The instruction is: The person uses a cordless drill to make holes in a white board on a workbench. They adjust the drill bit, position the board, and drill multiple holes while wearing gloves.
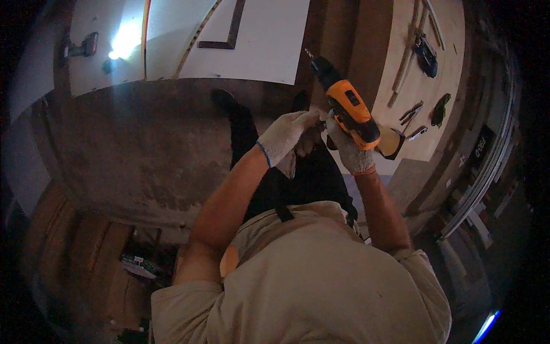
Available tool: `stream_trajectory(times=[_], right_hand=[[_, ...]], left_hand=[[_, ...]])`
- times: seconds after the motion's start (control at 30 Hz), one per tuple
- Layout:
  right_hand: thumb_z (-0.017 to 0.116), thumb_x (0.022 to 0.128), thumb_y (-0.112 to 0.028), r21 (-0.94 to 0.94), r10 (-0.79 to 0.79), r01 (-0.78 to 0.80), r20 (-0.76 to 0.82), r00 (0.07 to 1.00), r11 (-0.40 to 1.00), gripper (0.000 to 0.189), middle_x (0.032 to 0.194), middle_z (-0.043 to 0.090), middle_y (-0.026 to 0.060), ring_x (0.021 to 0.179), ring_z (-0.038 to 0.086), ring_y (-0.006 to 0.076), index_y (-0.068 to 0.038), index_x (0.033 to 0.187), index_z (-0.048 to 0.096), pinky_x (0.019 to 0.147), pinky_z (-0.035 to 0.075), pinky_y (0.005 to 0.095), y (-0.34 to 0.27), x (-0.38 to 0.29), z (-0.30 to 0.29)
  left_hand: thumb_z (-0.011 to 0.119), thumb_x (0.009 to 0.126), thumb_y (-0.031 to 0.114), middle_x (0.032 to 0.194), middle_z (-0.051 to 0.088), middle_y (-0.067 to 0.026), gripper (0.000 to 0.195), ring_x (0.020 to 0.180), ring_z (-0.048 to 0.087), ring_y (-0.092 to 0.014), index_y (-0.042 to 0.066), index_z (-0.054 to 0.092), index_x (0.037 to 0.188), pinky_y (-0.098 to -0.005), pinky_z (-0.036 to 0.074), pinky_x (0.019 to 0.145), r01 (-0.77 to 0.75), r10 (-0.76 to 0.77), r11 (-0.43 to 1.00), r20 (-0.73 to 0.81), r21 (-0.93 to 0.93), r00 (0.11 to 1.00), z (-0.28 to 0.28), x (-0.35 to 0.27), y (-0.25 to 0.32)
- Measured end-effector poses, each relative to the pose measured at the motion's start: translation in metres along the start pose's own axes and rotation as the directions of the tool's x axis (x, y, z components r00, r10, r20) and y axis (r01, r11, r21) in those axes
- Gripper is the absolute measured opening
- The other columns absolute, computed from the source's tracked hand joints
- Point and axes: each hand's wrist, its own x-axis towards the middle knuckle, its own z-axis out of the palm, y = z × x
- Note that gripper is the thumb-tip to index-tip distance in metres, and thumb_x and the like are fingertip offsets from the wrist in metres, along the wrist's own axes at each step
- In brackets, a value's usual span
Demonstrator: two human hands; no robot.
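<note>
My right hand (350,144), in a knitted work glove with an orange cuff, grips an orange and black cordless drill (353,105). A twist bit (308,53) sits in its chuck and points away from me, to the upper left. Close beside it is my left hand (288,129), in a similar glove with a blue cuff. Its fingers are bent near a small dark item (322,124) between the hands; whether they hold it is unclear. Beneath the left wrist hangs a greyish flap (287,165). Both hands are above my dark trousers.
A light wooden board (419,144) at right carries pliers (411,112), a utility knife (418,133), a black tool (425,56) and wood strips (404,71). Ahead, white panels (266,56) bear another drill (84,46), a bright lamp (114,54) and a dark angled strip (218,44).
</note>
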Motion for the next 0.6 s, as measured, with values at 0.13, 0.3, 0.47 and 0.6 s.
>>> stream_trajectory(times=[0.13,0.3,0.47,0.6], right_hand=[[0.081,0.096,-0.017,-0.068,0.07,-0.069,0.025,0.997,0.995,0.029,0.111,0.079,0.0079,0.102,0.076,0.0206,-0.007,0.123,0.076,0.088,0.063,0.0361,-0.014,0.01,0.004],[0.079,0.1,-0.019,-0.005,-0.042,0.042,0.025,0.999,0.999,0.029,0.107,0.076,0.0034,0.096,0.073,0.0149,-0.008,0.125,0.073,0.086,0.063,0.0329,-0.018,0.017,0.01],[0.079,0.098,-0.017,0.094,0.022,-0.02,-0.025,0.999,0.995,0.027,0.109,0.078,0.0065,0.1,0.076,0.0205,-0.006,0.123,0.075,0.088,0.062,0.0354,-0.024,0.029,0.018],[0.078,0.099,-0.017,-0.006,0.129,-0.13,-0.087,0.988,0.992,0.026,0.11,0.078,0.0088,0.102,0.076,0.0227,-0.005,0.122,0.075,0.088,0.061,0.0367,-0.035,0.034,0.029]], left_hand=[[0.052,0.113,0.041,0.077,0.065,-0.0007,0.039,0.057,0.056,-0.01,0.011,0.069,0.096,-0.0277,0.044,0.051,-0.165,0.186,0.964,-0.082,0.21,0.979,-0.002,-0.006,0.002],[0.057,0.111,0.03,0.092,0.069,-0.0023,0.028,0.076,0.066,-0.012,0.005,0.07,0.112,-0.0285,0.054,0.064,0.138,-0.146,0.982,0.055,0.129,0.988,-0.032,-0.013,0.022],[0.06,0.109,0.02,0.103,0.076,-0.0045,0.026,0.085,0.07,-0.012,0.004,0.073,0.125,-0.0283,0.058,0.077,-0.016,0.016,0.966,-0.002,-0.258,1.0,-0.034,-0.009,0.005],[0.064,0.107,0.017,0.107,0.077,-0.004,0.028,0.088,0.071,-0.013,0.002,0.074,0.129,-0.0274,0.058,0.078,-0.176,0.172,0.97,-0.037,-0.169,0.984,-0.026,-0.005,-0.002]])
